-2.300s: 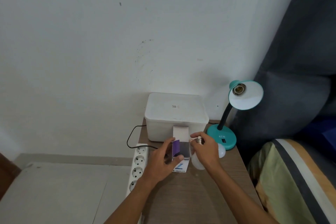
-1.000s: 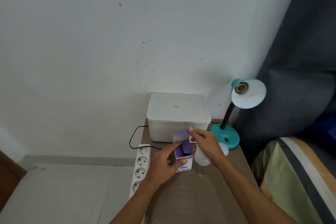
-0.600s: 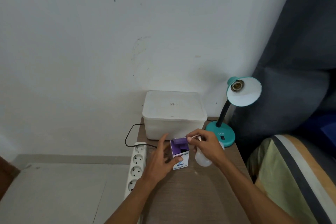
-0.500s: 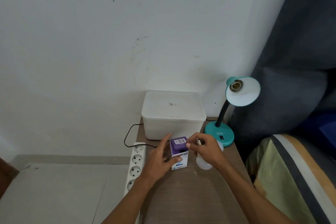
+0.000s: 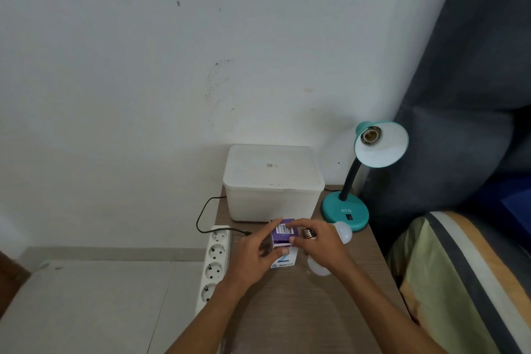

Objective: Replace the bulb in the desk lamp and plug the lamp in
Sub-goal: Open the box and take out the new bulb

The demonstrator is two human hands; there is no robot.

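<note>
The teal desk lamp (image 5: 345,211) stands at the table's back right, and the socket (image 5: 371,135) in its shade holds no bulb. My left hand (image 5: 250,257) grips a purple and white bulb box (image 5: 283,239) standing on the table. My right hand (image 5: 321,247) holds a white bulb (image 5: 317,269) in its palm, metal screw base pointing away from me, while its fingertips press on the box's closed top flap. A second white bulb (image 5: 344,234) lies on the table against the lamp base.
A white lidded plastic container (image 5: 272,181) sits behind the box against the wall. A white power strip (image 5: 214,262) lies along the wooden table's (image 5: 301,313) left edge, a black cord (image 5: 201,217) looping toward it. A striped bed cover (image 5: 465,282) and dark curtain fill the right.
The box's top flap stood open and is now folded shut under my right fingers. My right hand has kept the bulb throughout and my left has stayed on the box.
</note>
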